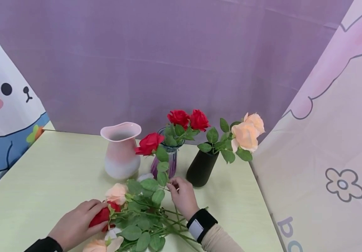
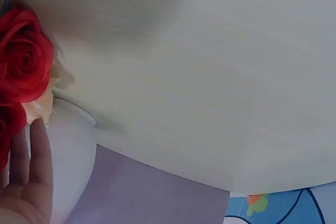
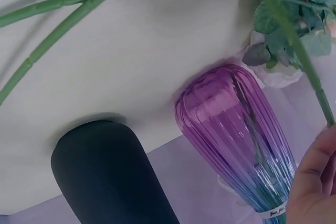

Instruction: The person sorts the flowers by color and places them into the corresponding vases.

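My right hand point(image 1: 184, 196) pinches the green stem point(image 3: 310, 72) of a red rose point(image 1: 149, 144), whose bloom is raised in front of the glass vase. At the near left, my left hand point(image 1: 80, 218) rests against another red rose point(image 1: 100, 216) in a pile of flowers. In the left wrist view its fingers point(image 2: 40, 153) look fairly straight beside the red blooms point(image 2: 23, 59). A peach rose point(image 1: 116, 193) lies just beyond that hand, with leaves point(image 1: 132, 232) and crossing stems spread to the right.
A pink-and-white vase point(image 1: 122, 159) stands at the back left. Beside it, a purple-blue glass vase point(image 3: 231, 124) holds red roses point(image 1: 199, 120). The black vase point(image 1: 202, 169) at the right holds peach roses point(image 1: 245, 135). Behind the table hangs a purple cloth point(image 1: 168, 63).
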A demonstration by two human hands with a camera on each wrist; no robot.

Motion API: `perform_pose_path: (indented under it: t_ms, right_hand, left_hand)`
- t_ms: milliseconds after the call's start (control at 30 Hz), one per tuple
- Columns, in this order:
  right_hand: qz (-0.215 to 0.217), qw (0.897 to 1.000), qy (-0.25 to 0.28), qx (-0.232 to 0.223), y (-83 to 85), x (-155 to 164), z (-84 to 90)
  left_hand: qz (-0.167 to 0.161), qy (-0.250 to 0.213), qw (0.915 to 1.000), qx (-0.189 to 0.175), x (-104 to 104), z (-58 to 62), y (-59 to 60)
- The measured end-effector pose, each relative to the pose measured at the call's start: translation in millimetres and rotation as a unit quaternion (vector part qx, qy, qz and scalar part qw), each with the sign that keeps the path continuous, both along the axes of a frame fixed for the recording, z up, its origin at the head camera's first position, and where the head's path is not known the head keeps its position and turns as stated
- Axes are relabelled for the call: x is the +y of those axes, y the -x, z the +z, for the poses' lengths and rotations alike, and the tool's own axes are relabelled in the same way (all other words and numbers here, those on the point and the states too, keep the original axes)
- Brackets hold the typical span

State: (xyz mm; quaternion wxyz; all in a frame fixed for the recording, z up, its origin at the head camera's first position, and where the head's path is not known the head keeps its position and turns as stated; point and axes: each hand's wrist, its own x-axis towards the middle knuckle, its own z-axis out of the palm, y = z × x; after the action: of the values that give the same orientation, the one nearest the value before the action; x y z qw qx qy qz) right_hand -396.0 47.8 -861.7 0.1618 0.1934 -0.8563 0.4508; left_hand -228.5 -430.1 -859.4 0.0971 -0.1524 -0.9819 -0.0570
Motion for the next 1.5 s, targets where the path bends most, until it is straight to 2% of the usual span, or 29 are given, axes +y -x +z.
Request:
perform_pose_path:
  t_ms: [133,267,367,567,700,933,1100,1367,1500]
  right_hand:
    - [-0.004,1.0,0.012,0.012,-1.1,3.2,12.9]
    - [0.005,0.999,0.028,0.022,0.3,6.5,29.3]
    - [0.009,0.999,0.041,0.028,0.1,7.8,48.6]
    - [0.013,0.997,0.065,0.036,-6.8,9.8,86.0]
    - [0.022,0.995,0.087,0.044,-9.3,10.4,101.9]
    - [0.024,0.993,0.092,0.071,3.3,18.2,113.1]
    - [0.033,0.986,0.128,0.099,8.5,24.5,134.5]
    - [0.042,0.975,0.187,0.114,12.8,31.8,181.1]
    - [0.043,0.972,0.2,0.118,16.2,36.5,207.6]
  left_hand:
    - [0.018,0.002,0.9998,0.013,4.1,2.4,0.4]
    - [0.027,-0.002,0.9993,0.027,10.5,14.0,4.4]
    - [0.027,-0.003,0.9989,0.039,14.1,23.5,9.1]
    - [0.01,0.003,0.9988,0.048,14.1,33.2,16.8]
    - [0.002,0.007,0.9987,0.05,14.3,39.2,24.5]
    - [-0.015,0.009,0.9985,0.051,21.5,65.6,38.4]
    - [-0.027,0.007,0.9976,0.063,31.2,80.6,48.3]
    - [-0.047,0.007,0.9961,0.074,43.3,107.1,66.2]
    - [-0.056,0.003,0.9953,0.079,47.3,115.2,73.0]
